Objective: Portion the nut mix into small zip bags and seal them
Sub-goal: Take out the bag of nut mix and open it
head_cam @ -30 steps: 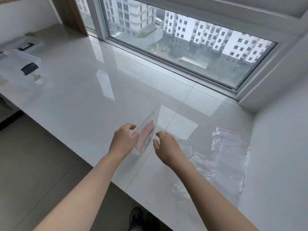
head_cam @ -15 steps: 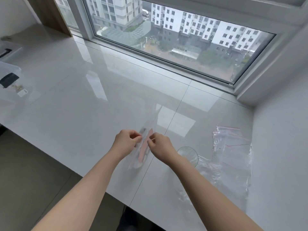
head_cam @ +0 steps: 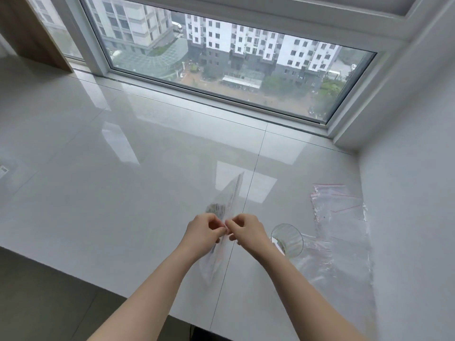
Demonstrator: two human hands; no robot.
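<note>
Bag (head_cam: 225, 207) contents blurred, unreadable.

White glossy counter (head_cam: 123, 183) bears glass cup (head_cam: 288, 238), zip bags (head_cam: 339, 207).

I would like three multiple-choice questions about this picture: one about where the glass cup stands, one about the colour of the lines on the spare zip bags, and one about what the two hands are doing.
1. Where is the glass cup?
A. To the right of the right hand, on the counter
B. On the window ledge
C. On the floor

2. What colour are the zip lines on the spare zip bags?
A. Blue
B. Red
C. Green

3. What are the hands doing?
A. Both lie flat on the counter
B. Only the left hand touches something
C. Both pinch the nut mix bag between them

Answers:
1 A: the cup stands on the counter just right of the right hand.
2 B: thin red lines show on the clear bags by the wall.
3 C: the fingertips of both hands meet on the bag's edge, which stands upright.
</note>
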